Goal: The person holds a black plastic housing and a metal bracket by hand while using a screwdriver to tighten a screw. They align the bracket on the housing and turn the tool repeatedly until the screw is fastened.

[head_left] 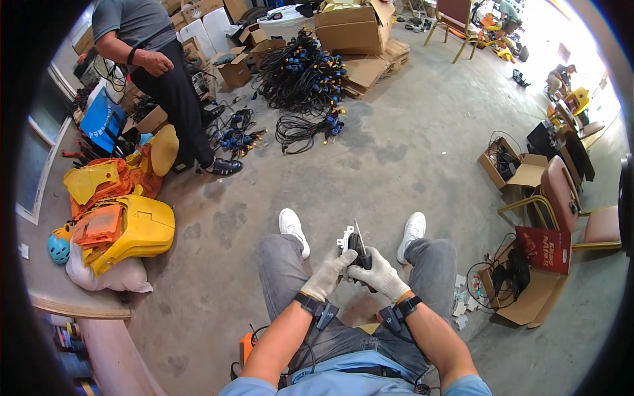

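Observation:
Both my hands wear pale knitted work gloves and meet in front of my lap, between my knees. My left hand (327, 276) is closed around a small black device part with a white, notched bracket (345, 239) at its upper end. My right hand (381, 274) grips a screwdriver (360, 239), its thin metal shaft pointing up and away from me, its dark handle against the part. The fingers overlap the part, so its underside and much of its body are hidden.
Yellow and orange plastic shells (142, 224) lie at the left. A person (162, 66) stands beyond them. Bundled black cables (300, 72) and cardboard boxes (353, 33) are piled ahead. On the right are an open carton with cables (541, 297), white scraps (462, 305) and chairs (561, 188).

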`<state>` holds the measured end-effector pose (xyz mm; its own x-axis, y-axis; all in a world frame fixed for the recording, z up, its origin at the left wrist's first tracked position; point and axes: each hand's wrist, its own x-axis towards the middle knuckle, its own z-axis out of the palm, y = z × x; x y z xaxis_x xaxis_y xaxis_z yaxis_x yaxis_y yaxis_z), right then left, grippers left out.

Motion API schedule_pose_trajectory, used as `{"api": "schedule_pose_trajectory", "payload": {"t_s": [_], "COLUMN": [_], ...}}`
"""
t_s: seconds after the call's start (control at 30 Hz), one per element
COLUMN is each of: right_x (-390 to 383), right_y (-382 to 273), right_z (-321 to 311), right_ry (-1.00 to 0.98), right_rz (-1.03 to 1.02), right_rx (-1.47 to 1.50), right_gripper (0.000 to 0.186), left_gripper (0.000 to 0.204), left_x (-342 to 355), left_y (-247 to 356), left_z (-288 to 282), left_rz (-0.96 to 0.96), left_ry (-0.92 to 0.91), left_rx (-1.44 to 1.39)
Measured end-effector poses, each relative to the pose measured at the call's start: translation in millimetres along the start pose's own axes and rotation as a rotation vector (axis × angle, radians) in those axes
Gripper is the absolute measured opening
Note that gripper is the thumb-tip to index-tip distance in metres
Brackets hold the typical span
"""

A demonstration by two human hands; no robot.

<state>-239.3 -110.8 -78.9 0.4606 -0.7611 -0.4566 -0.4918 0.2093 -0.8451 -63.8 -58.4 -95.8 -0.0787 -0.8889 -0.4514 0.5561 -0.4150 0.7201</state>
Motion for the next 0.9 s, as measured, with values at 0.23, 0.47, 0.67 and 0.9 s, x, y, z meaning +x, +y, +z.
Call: {"api": "schedule_pose_trajectory", "payload": {"t_s": [0.23,0.47,0.67,0.9], "right_x": [-2,-3,0,5], "right_y": [-4,-6,-2,7], "right_z": [4,1,0,-1], "right_ry": [0.011,0.025,0.058,-0.003], "right_rz": [0.026,0.029,0.030,0.084], "right_rx": [-0.072,-0.014,-0.001,0.216], "right_gripper": [0.084,0.075,0.072,0.066], "left_gripper": [0.044,0.046,0.047,0.039], "left_x": [2,0,-1,-1], "left_y": [-6,-6,-5,-2], "left_z": [-2,-1,2,-1], "left_rz": [0.008,0.011,0.026,-0.012], "left_ry": [0.018,0.026,0.033,0.014], "left_rx": [0.101,0.104,0.067,0.066]}}
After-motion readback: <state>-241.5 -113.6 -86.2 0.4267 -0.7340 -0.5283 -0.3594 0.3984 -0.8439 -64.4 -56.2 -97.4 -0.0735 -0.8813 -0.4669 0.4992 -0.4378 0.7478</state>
